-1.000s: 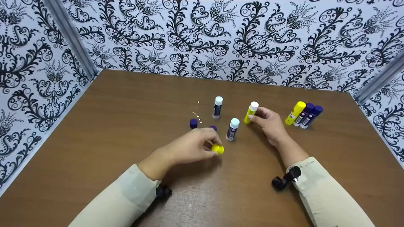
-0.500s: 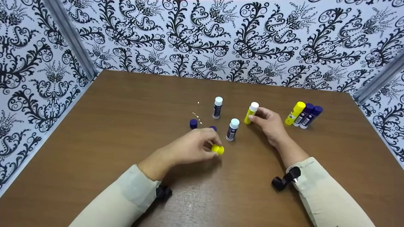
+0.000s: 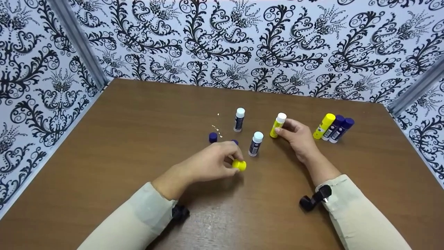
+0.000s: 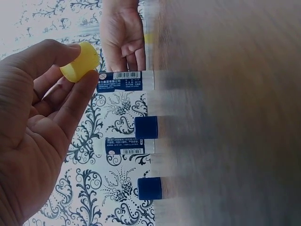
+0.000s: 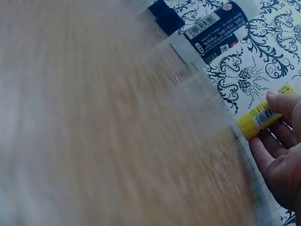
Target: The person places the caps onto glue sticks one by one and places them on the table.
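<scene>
Between thumb and fingers my left hand (image 3: 213, 161) pinches a yellow cap (image 3: 239, 165) just above the table; the left wrist view shows the same cap (image 4: 81, 62) at the fingertips. My right hand (image 3: 298, 139) holds an uncapped yellow glue stick (image 3: 276, 125) upright, its white top showing. In the right wrist view the yellow glue stick (image 5: 263, 115) has its barcode label towards the camera. Two uncapped blue glue sticks stand between the hands, a nearer one (image 3: 255, 144) and a farther one (image 3: 239, 120). One dark blue cap (image 3: 213, 137) lies beyond my left hand; another (image 3: 235, 142) is partly hidden behind it.
At the right stand a capped yellow glue stick (image 3: 324, 126) and two capped blue ones (image 3: 341, 130), side by side. Small pale crumbs (image 3: 216, 129) lie near the caps. Patterned panels (image 3: 222, 45) wall the brown table (image 3: 145, 114) at the back and sides.
My right hand has shifted very slightly to the right with the yellow glue stick. My left hand keeps its pinch on the yellow cap in the same place.
</scene>
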Demonstrator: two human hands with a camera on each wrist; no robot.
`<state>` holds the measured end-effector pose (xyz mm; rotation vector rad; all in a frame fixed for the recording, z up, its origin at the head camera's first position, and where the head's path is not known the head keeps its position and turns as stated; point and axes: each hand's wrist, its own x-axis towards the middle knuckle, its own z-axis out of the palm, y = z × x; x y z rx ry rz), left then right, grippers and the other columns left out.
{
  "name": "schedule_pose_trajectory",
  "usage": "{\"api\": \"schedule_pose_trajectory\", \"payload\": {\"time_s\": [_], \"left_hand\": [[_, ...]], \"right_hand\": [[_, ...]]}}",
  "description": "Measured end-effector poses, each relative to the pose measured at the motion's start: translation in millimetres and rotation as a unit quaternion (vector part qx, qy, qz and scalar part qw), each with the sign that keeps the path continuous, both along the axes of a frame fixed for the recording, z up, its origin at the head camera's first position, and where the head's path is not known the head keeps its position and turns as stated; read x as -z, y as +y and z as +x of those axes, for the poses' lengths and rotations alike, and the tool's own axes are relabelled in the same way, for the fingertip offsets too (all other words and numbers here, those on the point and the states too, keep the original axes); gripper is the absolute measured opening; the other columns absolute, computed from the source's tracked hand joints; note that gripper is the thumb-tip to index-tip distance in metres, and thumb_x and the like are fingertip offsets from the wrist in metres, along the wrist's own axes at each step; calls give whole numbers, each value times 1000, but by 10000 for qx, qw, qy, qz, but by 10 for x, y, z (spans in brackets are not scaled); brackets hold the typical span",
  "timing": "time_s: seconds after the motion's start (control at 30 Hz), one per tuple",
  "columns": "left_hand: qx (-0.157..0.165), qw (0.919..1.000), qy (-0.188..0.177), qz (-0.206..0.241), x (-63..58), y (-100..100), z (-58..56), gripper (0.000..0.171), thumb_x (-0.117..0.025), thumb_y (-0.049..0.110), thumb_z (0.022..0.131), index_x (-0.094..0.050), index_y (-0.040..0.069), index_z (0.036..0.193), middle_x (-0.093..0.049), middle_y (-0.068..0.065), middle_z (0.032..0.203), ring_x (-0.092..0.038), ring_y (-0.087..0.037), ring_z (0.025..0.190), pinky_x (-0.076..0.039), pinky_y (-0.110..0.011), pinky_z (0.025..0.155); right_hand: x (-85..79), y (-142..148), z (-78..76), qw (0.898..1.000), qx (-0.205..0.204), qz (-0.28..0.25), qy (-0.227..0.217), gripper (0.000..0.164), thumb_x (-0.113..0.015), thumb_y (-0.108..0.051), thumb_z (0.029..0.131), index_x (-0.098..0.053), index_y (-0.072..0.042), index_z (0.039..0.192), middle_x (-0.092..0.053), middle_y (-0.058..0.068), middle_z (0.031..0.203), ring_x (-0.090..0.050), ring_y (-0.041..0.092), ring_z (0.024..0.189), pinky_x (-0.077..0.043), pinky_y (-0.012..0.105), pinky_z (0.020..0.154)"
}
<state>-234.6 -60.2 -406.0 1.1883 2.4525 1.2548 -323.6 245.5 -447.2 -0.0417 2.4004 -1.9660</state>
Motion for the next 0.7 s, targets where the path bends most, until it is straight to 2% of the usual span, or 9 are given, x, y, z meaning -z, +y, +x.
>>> {"api": "schedule_pose_trajectory", "payload": {"time_s": [0.2, 0.5, 0.7], "left_hand": [[-22, 10000, -48, 54, -6, -1, 0, 16, -76, -1, 89, -66, 2, 101, -66, -10, 104, -72, -20, 102, -64, -27, 86], [-6, 10000, -76, 57, -25, 10, 15, 15, -75, -1, 90, -66, 1, 101, -66, -10, 104, -71, -20, 102, -63, -24, 86], [0, 10000, -12, 88, -33, 6, 5, 15, -75, -1, 90, -66, 1, 102, -67, -10, 105, -72, -20, 102, -62, -21, 86]], "right_hand": [[-46, 32, 36, 9997, -79, -219, -13, 55, -73, -15, 98, -53, 2, 146, -64, -3, 119, -61, 11, 111, -56, 15, 96], [-123, 51, 146, 9998, -121, -135, -112, 57, -73, -18, 98, -52, 0, 148, -60, 4, 128, -59, 15, 116, -56, 17, 98], [-158, 21, 209, 9997, -133, -217, -42, 53, -74, -16, 97, -55, 0, 144, -63, -1, 122, -59, 15, 115, -56, 17, 98]]}}
